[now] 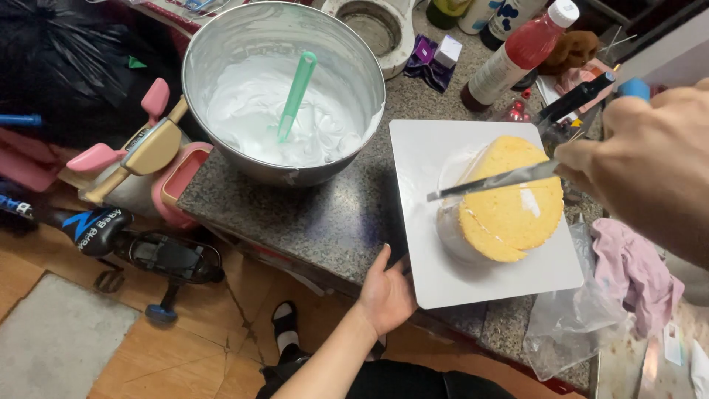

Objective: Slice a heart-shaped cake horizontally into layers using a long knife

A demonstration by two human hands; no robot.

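I see round steel bowl [284, 96] at left on speckled granite counter [332, 222], glossy white cream inside, green plastic spatula [295, 94] standing in it. My left hand [385, 295], fingers open, presses near edge of flat white square board [443, 281]. Yellow spongy round cake [509, 203] sits on board. Long metal palette knife [495, 181] lies across cake top, right hand [639, 159] clamped on its handle.

Yellow cake [509, 199] on a white board [436, 284], speckled grey counter [325, 214], green spatula [295, 96] in white cream [244, 111].
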